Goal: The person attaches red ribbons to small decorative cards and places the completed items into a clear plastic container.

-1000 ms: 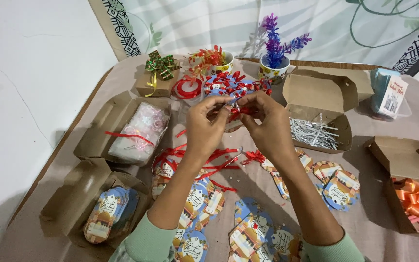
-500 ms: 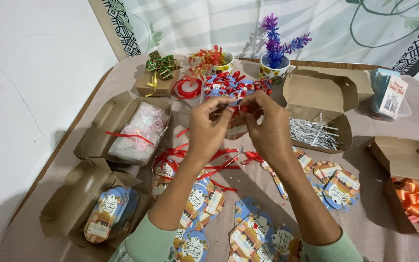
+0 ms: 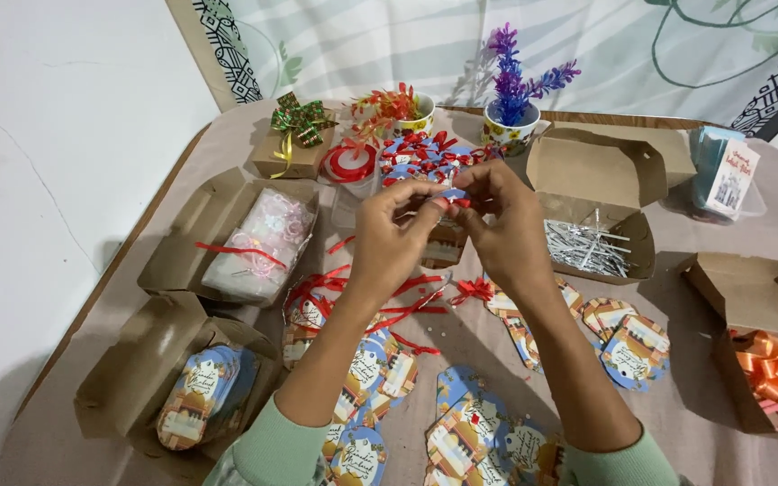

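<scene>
In the middle of the frame, a bit above centre, the left hand [image 3: 393, 238] and the right hand [image 3: 497, 229] meet. Both pinch one small blue paper tag [image 3: 451, 194] with a bit of red ribbon [image 3: 462, 202] on it. The fingers of each hand are closed tight on it, thumb against pointing finger, so only a little bit of the tag shows between them. The tag is held up in the air, above the worktop [image 3: 695, 315] and not touching it.

To do this well, I think the tag should stay flat and not bend. One hand should hold the tag still while the other works the ribbon with small, slow pulls. A hard tug might tear the paper or pull the ribbon loose. It helps to keep the hands close to the eyes' line, as they are, so the tiny part can be seen.

Just behind the hands, toward the top of the frame, sits a pile of finished tags with red bows [image 3: 425, 155]. Below the hands, loose red ribbon pieces [image 3: 389, 301] lie on the worktop, near many plain tags [image 3: 461, 432] in the lower middle. A brown box of silver twist ties [image 3: 587, 247] sits to the right.
</scene>
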